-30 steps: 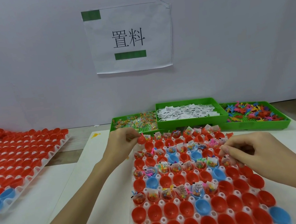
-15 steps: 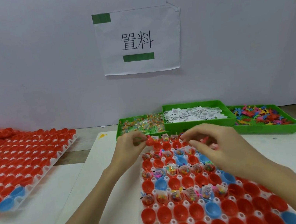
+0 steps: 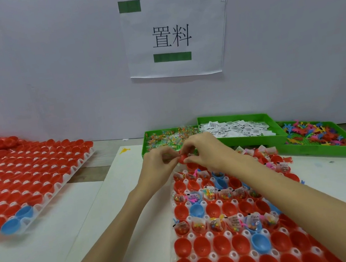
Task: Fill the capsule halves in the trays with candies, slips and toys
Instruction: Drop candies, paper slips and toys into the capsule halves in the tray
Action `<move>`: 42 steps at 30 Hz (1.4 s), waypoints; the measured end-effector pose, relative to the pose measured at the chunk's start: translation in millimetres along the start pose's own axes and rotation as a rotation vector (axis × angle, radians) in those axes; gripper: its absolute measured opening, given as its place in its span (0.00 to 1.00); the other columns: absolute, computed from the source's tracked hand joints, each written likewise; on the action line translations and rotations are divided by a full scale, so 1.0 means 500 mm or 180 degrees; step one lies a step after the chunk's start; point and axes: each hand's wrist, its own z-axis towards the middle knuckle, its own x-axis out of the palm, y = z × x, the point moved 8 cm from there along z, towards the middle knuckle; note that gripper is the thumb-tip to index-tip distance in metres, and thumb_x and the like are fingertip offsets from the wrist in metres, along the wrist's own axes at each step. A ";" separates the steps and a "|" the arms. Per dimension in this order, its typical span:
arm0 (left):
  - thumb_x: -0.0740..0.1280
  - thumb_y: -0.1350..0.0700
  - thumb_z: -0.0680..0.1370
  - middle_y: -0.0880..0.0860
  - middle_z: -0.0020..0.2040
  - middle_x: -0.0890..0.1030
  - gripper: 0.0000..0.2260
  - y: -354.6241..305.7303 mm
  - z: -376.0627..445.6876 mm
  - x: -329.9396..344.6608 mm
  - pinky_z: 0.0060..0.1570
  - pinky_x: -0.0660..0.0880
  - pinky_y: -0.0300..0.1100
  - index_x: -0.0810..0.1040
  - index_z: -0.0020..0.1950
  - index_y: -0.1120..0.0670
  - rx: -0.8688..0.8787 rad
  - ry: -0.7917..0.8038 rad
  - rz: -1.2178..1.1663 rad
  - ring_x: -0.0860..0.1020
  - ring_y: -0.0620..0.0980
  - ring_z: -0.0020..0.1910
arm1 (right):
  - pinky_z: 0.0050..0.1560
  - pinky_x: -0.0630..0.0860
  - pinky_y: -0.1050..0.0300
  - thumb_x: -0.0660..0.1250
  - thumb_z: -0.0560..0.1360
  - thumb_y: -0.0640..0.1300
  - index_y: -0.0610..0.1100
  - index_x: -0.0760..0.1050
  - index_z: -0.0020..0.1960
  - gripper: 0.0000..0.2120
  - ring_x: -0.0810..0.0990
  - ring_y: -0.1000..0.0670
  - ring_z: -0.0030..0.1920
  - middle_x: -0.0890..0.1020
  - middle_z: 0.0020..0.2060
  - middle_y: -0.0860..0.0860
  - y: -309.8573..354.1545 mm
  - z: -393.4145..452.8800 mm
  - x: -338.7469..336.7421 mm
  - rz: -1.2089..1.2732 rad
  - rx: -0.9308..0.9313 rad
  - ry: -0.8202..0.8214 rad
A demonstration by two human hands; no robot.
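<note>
A white tray (image 3: pixel 212 256) of red and blue capsule halves lies in front of me; alternate rows hold candy bags, slips and toys. Above its far left corner my left hand (image 3: pixel 160 160) and my right hand (image 3: pixel 204 150) meet, and both pinch one red capsule half (image 3: pixel 182 158) between their fingertips. What lies inside that half is hidden by the fingers. Behind the hands stand three green bins: candies (image 3: pixel 164 136), paper slips (image 3: pixel 235 129) and coloured toys (image 3: pixel 317 133).
A second tray of empty red halves (image 3: pixel 27 176), with two blue ones at its near corner, lies at the left, with loose red halves heaped behind it. A white wall with a paper sign (image 3: pixel 175 35) closes the back. A small yellow toy (image 3: pixel 124 150) lies on the white board.
My right hand has moved from the tray's right side leftward and away to meet my left hand, and now also pinches the red capsule half at the tray's far left corner.
</note>
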 end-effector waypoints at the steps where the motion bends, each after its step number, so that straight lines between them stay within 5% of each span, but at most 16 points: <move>1: 0.75 0.60 0.77 0.51 0.46 0.86 0.05 0.001 0.003 -0.002 0.47 0.77 0.26 0.87 0.52 0.59 -0.0033 -0.0003 0.0010 0.82 0.38 0.44 | 0.54 0.79 0.59 0.76 0.74 0.45 0.45 0.85 0.53 0.09 0.80 0.56 0.46 0.84 0.47 0.52 -0.002 -0.003 0.000 0.0081 -0.0001 -0.0051; 7: 0.73 0.59 0.79 0.49 0.45 0.85 0.03 0.003 0.015 -0.018 0.47 0.79 0.31 0.85 0.51 0.57 -0.0215 -0.0015 -0.0028 0.83 0.41 0.45 | 0.46 0.68 0.75 0.78 0.73 0.46 0.47 0.86 0.48 0.06 0.77 0.62 0.43 0.83 0.43 0.56 -0.001 -0.017 0.007 0.0510 -0.0051 -0.0283; 14: 0.74 0.57 0.78 0.49 0.44 0.86 0.04 0.014 0.015 -0.018 0.44 0.78 0.28 0.85 0.50 0.57 -0.0429 0.0139 -0.0095 0.84 0.42 0.44 | 0.56 0.73 0.55 0.77 0.72 0.51 0.53 0.87 0.47 0.04 0.72 0.52 0.56 0.79 0.52 0.54 -0.008 -0.033 0.021 0.0374 0.0057 -0.0223; 19: 0.77 0.58 0.76 0.48 0.40 0.85 0.03 0.008 0.012 -0.023 0.43 0.77 0.26 0.86 0.48 0.56 -0.0297 -0.0065 -0.0032 0.82 0.37 0.40 | 0.62 0.69 0.55 0.77 0.72 0.51 0.53 0.87 0.47 0.04 0.69 0.52 0.62 0.80 0.58 0.54 -0.008 -0.031 0.018 0.0300 0.0014 -0.0246; 26: 0.75 0.66 0.75 0.55 0.43 0.87 0.04 -0.022 0.012 -0.012 0.50 0.82 0.41 0.87 0.48 0.60 0.0209 0.0122 0.0395 0.84 0.49 0.43 | 0.65 0.69 0.53 0.75 0.75 0.50 0.53 0.86 0.48 0.03 0.70 0.50 0.62 0.80 0.59 0.54 0.001 -0.024 0.034 0.0115 -0.0118 -0.0094; 34: 0.75 0.61 0.77 0.51 0.45 0.87 0.04 -0.015 0.020 -0.017 0.45 0.75 0.24 0.89 0.50 0.57 0.0193 0.0297 0.0355 0.80 0.37 0.41 | 0.67 0.69 0.50 0.75 0.75 0.51 0.55 0.86 0.48 0.03 0.68 0.49 0.65 0.78 0.60 0.53 -0.005 -0.026 0.036 0.0157 -0.0044 -0.0126; 42: 0.74 0.63 0.77 0.48 0.48 0.88 0.09 0.020 0.032 -0.019 0.52 0.81 0.34 0.88 0.55 0.55 -0.0190 0.1063 0.0062 0.85 0.39 0.47 | 0.66 0.68 0.51 0.74 0.75 0.54 0.57 0.86 0.49 0.04 0.66 0.51 0.64 0.80 0.59 0.57 -0.014 -0.028 0.035 0.0265 0.0071 -0.0078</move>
